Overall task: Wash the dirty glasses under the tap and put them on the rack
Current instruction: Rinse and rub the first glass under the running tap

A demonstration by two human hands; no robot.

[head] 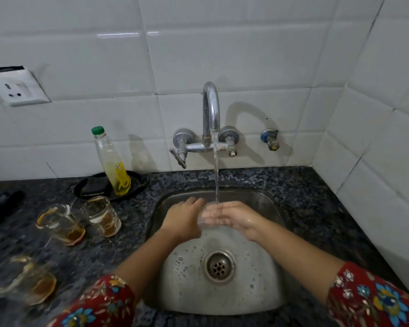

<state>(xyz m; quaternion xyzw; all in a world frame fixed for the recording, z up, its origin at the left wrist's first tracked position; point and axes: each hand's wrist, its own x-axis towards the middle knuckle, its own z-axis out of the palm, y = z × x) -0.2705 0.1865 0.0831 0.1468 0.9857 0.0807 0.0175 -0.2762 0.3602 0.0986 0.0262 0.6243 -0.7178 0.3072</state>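
A clear glass (207,217) is held between both my hands over the steel sink (265,300), right under the water stream (216,175) from the chrome tap (211,109). My left hand (183,220) wraps its left side and my right hand (234,219) cups its right side, fingers wet. Three dirty glasses with brown residue stand on the counter to the left: one (102,215) near the sink, one (60,224) beside it, and one (26,282) blurred at the lower left. No rack is in view.
A green-capped bottle of yellow dish liquid (111,161) leans in a black dish (87,187) behind the glasses. Dark granite counter (316,208) surrounds the sink, with white tiled walls behind and to the right. A wall socket (15,89) sits at upper left.
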